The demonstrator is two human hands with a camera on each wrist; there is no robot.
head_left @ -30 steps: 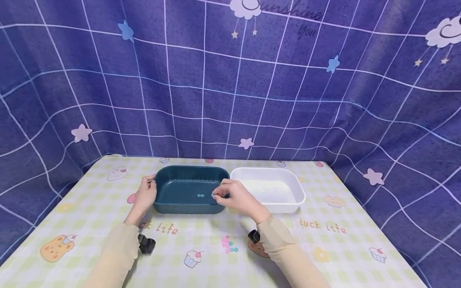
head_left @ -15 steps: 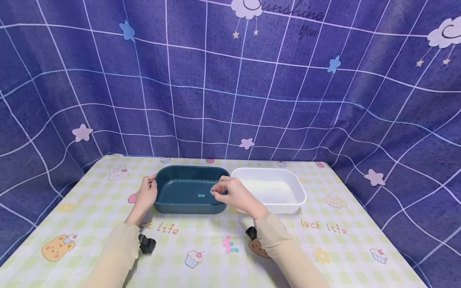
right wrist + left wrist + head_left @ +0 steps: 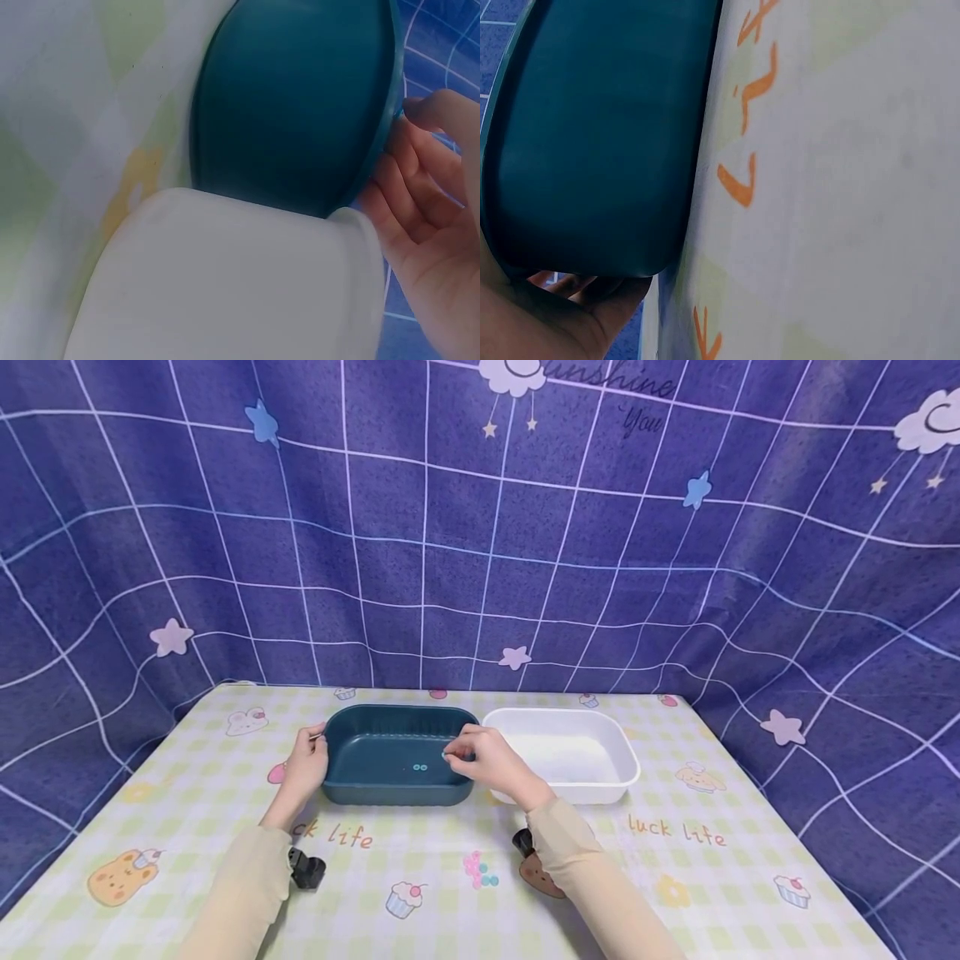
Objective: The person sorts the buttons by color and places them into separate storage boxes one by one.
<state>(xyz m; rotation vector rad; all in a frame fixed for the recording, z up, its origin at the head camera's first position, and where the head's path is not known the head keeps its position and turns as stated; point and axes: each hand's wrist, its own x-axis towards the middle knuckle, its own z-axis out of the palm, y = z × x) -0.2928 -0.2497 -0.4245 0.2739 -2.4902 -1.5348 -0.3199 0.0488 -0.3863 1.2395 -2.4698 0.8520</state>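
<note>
A dark teal bin [image 3: 397, 795] stands at the middle left of the table. My left hand [image 3: 306, 764] holds its left end; in the left wrist view the fingers [image 3: 619, 304] curl against its end wall. Over the bin's right end, my right hand [image 3: 491, 764] pinches a small light-blue disc [image 3: 445, 755] between thumb and forefinger. The disc is mostly hidden by the fingertips and shows as a speck in the right wrist view. Two small blue ring-like discs [image 3: 420, 767] lie side by side on the bin floor.
A white bin [image 3: 592, 793] stands directly right of the teal one, under my right wrist. Nearer me lie several pink discs [image 3: 472, 864] and several blue discs [image 3: 489, 881] in a small cluster. Behind the table hangs a blue grid-patterned curtain [image 3: 390, 568].
My right hand has risen slightly over the teal bin, still pinching the blue disc. My left hand has stayed at the bin's left end.
</note>
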